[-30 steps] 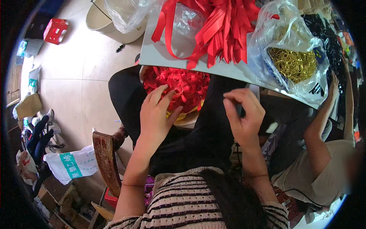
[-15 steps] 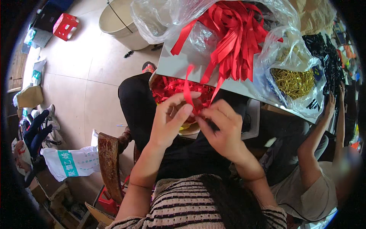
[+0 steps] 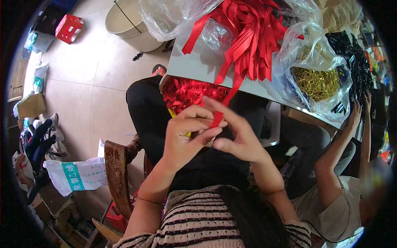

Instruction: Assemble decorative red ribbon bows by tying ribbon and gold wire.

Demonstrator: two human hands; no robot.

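Note:
Over my lap, my left hand [image 3: 190, 134] pinches a red ribbon [image 3: 218, 119] between thumb and fingertips. Close against it, my right hand [image 3: 240, 138] has its fingers stretched out and its thumb apart; the index finger is smeared by motion. A red strip [image 3: 234, 90] runs from behind the right fingers up toward the bunch of red ribbons [image 3: 256, 45] hanging over the table edge. Below and beyond my hands, a container holds many small red ribbon pieces [image 3: 190, 93]. My hands hide part of it.
A white table [image 3: 186, 68] carries a clear plastic bag of gold cords [image 3: 316, 84] and a heap of black strips [image 3: 351, 62]. At the right a co-worker's hands [image 3: 357, 111] reach to the black strips. A beige bucket [image 3: 134, 39] and a wooden chair [image 3: 118, 177] stand to the left.
The upright loop of red ribbon has been folded down into my left fingertips. My right hand has gone from a pinch to outstretched fingers.

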